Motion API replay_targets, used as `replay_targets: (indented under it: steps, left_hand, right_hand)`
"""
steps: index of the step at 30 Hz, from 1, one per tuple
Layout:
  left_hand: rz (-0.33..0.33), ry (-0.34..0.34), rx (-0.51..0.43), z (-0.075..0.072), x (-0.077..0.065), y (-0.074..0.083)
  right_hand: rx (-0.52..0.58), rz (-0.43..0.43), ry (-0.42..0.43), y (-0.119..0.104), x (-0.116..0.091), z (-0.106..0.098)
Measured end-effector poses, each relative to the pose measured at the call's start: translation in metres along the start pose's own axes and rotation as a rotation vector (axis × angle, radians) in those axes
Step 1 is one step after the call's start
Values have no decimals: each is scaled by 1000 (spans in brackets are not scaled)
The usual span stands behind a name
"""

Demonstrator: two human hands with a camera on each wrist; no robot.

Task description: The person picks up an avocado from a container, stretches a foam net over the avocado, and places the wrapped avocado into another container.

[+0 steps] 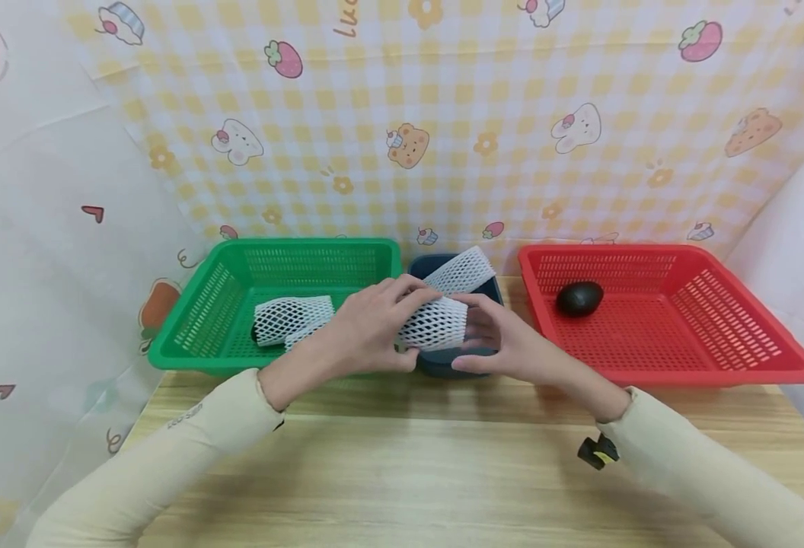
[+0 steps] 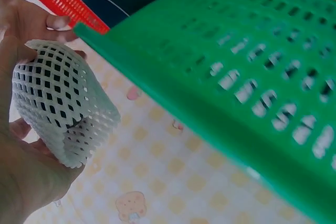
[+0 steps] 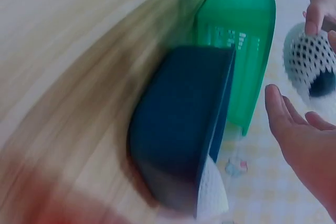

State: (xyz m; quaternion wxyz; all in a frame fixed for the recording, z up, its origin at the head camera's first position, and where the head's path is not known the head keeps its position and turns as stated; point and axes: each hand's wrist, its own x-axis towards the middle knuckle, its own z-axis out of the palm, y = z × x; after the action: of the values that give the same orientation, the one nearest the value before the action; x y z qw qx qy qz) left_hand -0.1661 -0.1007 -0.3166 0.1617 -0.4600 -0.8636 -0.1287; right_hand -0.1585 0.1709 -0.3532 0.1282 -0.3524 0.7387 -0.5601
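Observation:
My left hand (image 1: 378, 327) grips a white foam net sleeve (image 1: 436, 323) above a navy bin (image 1: 446, 373). Something dark, like an avocado, shows through the mesh and at its open end in the right wrist view. Facing that end, my right hand (image 1: 512, 346) has its fingers spread, with a gap from the sleeve in the right wrist view (image 3: 302, 135). Another foam net sleeve (image 1: 462, 272), flat, sticks up out of the bin. A dark avocado (image 1: 579, 298) lies at the left of the red basket (image 1: 649, 376).
On the left stands a green basket (image 1: 183, 361). It holds a netted dark fruit (image 1: 292, 316) and a second net sleeve (image 1: 306, 331), partly behind my left hand. All containers stand on a wooden table (image 1: 429, 472), before a checked cloth (image 1: 347, 99).

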Motion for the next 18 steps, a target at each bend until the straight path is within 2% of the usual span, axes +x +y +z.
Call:
replay_targets:
  steps: [4, 8, 12, 15, 18]
  left_hand:
    - [-17, -9, 11, -7, -7, -8]
    - [-46, -35, 10, -14, -14, -18]
    - [-104, -59, 7, -24, -21, -28]
    - [-157, -74, 5, -33, -26, -35]
    - [-197, -90, 16, -41, -32, -44]
  right_hand:
    - [-164, 45, 58, -3, -13, -16]
    - [-430, 85, 146, -7, -28, -38]
    - [-669, 127, 227, -12, -44, -60]
    - [-750, 188, 249, -17, -55, -73]
    - [-808, 270, 216, -19, -66, -82]
